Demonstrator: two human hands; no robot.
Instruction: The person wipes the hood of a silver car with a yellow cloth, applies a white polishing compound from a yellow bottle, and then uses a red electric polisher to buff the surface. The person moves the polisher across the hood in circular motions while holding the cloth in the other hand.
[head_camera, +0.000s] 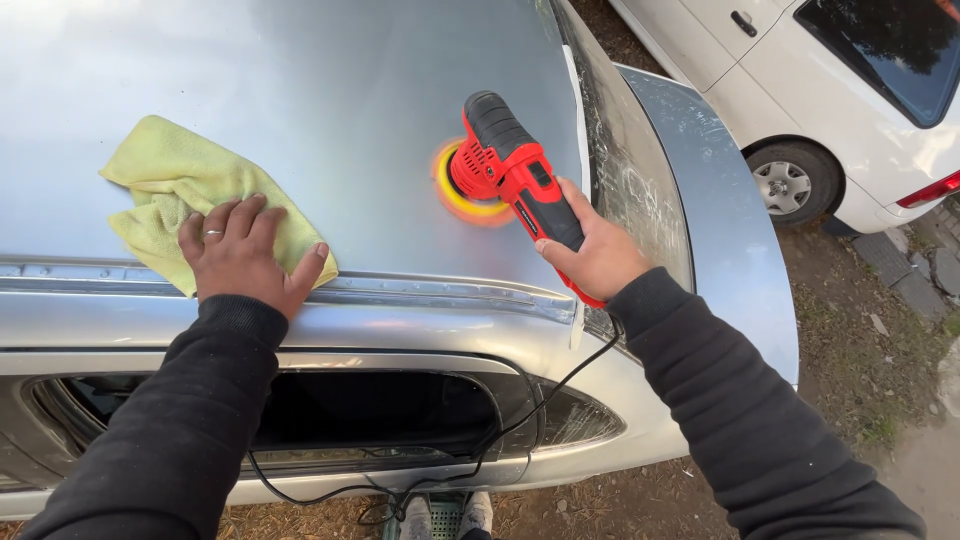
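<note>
My right hand (597, 250) is wrapped tight around the handle of the polisher (510, 170), just right of centre in the frame. It is red with a black grip and cap, and its yellow-orange pad (462, 198) lies flat on the silver car roof (330, 90), blurred at the edge. At left, my left hand (243, 252) presses, fingers spread, on a crumpled yellow cloth (170, 185). A black cord (520, 410) trails down towards the lower middle.

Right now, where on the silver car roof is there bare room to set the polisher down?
Bare metal spans the roof between the yellow cloth and the polisher, plus the far strip above both. Crowded spots: the near edge, where the left hand presses the cloth, and the windshield side around the right hand.
</note>
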